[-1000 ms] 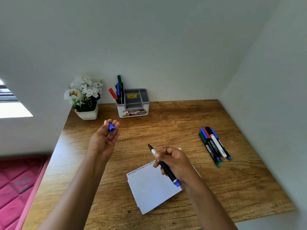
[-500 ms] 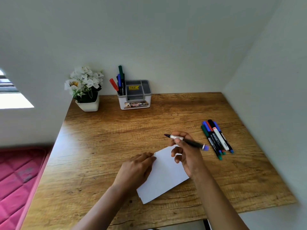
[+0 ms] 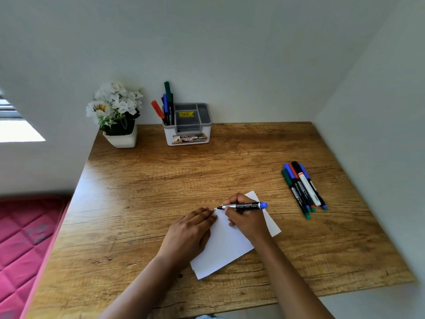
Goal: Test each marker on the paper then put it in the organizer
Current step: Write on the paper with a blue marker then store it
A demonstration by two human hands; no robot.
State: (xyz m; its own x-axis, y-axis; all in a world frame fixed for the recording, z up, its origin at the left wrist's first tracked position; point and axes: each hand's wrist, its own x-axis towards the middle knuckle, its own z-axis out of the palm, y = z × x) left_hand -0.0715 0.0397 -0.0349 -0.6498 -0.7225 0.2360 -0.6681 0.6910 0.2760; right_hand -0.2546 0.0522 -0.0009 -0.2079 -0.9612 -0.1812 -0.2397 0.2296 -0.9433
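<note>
The right hand (image 3: 247, 223) grips a black marker (image 3: 243, 206) with a blue end, its tip on the far edge of the white paper (image 3: 230, 247). The left hand (image 3: 190, 231) lies flat on the paper, fingers straight. Five loose markers (image 3: 303, 189) lie to the right on the wooden table (image 3: 161, 180). Far back, the organizer (image 3: 187, 127) holds red, blue and green markers beside potted white flowers (image 3: 119, 116); its yellow sticker (image 3: 186, 114) is unreadable.
</note>
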